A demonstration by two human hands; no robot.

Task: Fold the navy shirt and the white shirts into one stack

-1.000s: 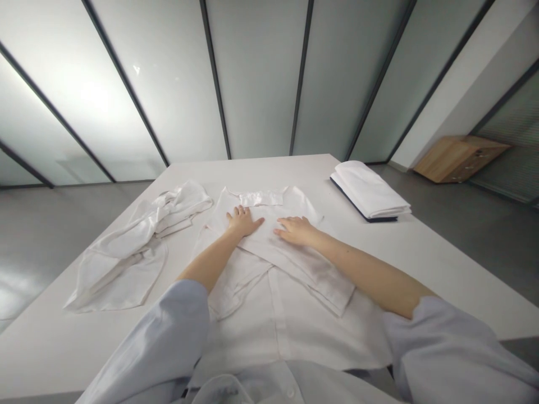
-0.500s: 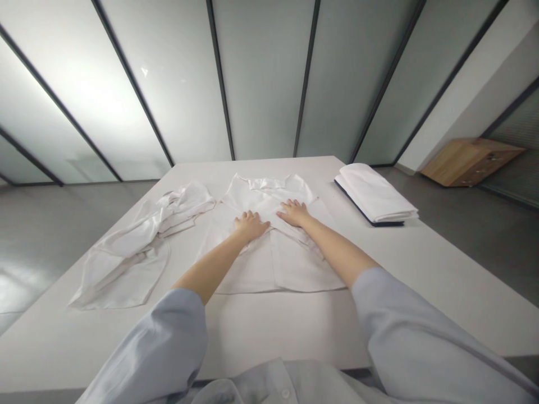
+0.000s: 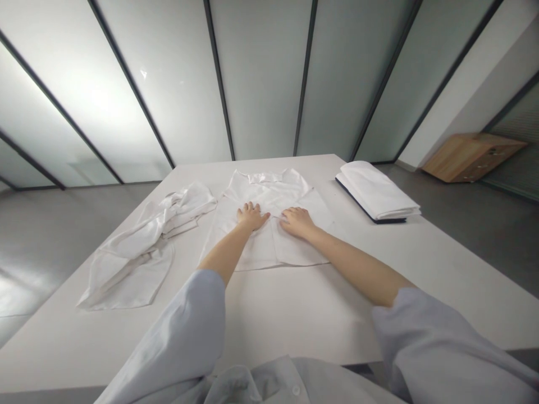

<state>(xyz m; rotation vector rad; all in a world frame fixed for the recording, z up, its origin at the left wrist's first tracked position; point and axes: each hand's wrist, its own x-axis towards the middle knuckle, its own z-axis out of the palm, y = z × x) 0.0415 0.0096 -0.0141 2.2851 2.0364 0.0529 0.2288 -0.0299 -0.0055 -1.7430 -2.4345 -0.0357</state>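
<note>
A white shirt (image 3: 256,255) lies spread on the table in front of me, its collar end (image 3: 265,177) at the far side and its hem towards me. My left hand (image 3: 251,216) rests on the middle of the cloth, palm down and fingers spread. Beside it, across the shirt's centre line, my right hand (image 3: 296,221) lies on the fabric with its fingers closer together and slightly bent. Neither hand visibly grips the cloth. Some wrinkles run across the upper part of the shirt.
A second white garment (image 3: 130,249) lies crumpled at the left of the white table (image 3: 303,320). At the right, folded white cloth (image 3: 374,188) is stacked on a dark board. Behind stand frosted glass panels (image 3: 261,84), and a wooden cabinet (image 3: 469,157) is on the floor at far right.
The shirt's hem has shifted away from me and its folds look flatter. My left hand has moved slightly forward; my right hand has come a little nearer, its fingers less spread.
</note>
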